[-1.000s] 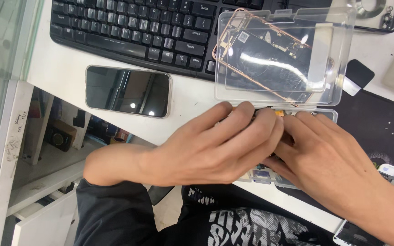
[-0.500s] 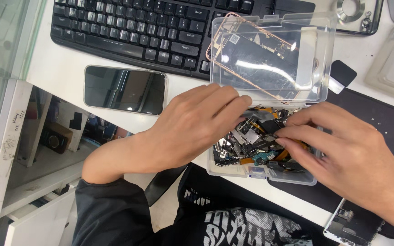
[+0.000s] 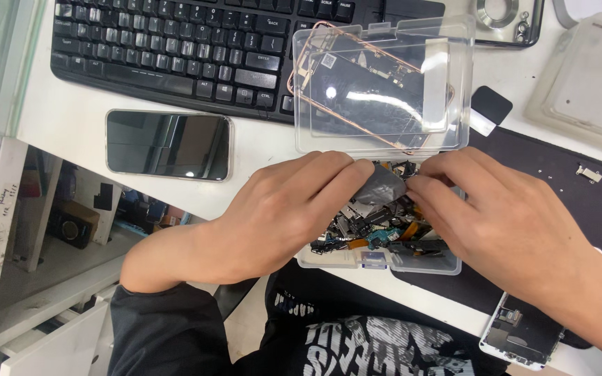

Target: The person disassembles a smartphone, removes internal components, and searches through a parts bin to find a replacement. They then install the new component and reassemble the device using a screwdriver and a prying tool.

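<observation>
Grey metal piece (image 3: 379, 186) sits above the clear parts box (image 3: 377, 263), pinched btwn my left hand (image 3: 287, 216) and right hand (image 3: 517, 223); fingers of both closed on its edges. Box is at tabletop (image 3: 71, 118) front edge, packed w/ small phone parts. Risk as I judge it: a snagged flex cable could drag parts out, or a nudge could tip the box off the edge.

Count: two hands (image 3: 280, 216), one keyboard (image 3: 196, 49), one dark-screened phone (image 3: 168, 145), one clear plastic box (image 3: 377, 259), one open lid (image 3: 384, 87), one dark mat (image 3: 559, 188).
</observation>
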